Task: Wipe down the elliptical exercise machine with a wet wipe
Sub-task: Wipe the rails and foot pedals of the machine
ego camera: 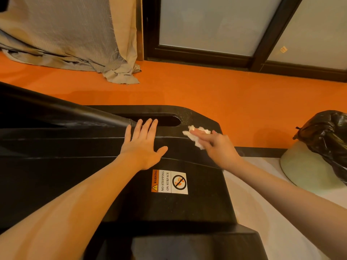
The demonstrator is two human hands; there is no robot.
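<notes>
The black housing of the elliptical machine (187, 207) fills the lower middle of the head view, with a white warning sticker (170, 182) on its top. My left hand (143, 144) lies flat on the housing, fingers straight and spread, just before a long slot (165, 119). My right hand (217, 145) presses a crumpled white wet wipe (196, 135) against the housing's far right corner with straight fingers. A black bar (65, 109) of the machine runs from the left into the slot.
Orange floor (225, 94) lies beyond the machine. Grey-beige curtains (75, 44) hang at the back left, beside a dark-framed frosted glass door (216, 25). At the right stands a pale bin (308, 166) lined with a black bag (326, 136), on a light floor strip.
</notes>
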